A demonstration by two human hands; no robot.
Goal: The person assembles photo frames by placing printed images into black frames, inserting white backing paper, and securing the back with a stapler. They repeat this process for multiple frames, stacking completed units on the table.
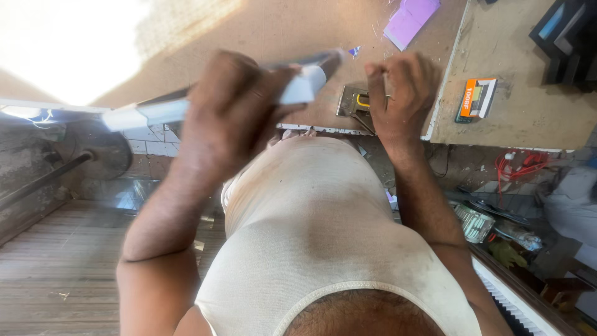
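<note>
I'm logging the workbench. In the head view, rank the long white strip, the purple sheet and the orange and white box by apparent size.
1. Long white strip, held in the left hand; nearness to the camera inflates it.
2. Purple sheet.
3. Orange and white box, only a little smaller than the sheet.

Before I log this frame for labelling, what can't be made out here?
- Head view: left hand covers the middle of the long pale strip, blurred.
- Right hand: fingertips curl out of view; any grip hidden.
- Metal tool: partly behind the right hand.
- Top-left workbench: washed out by glare.
</note>
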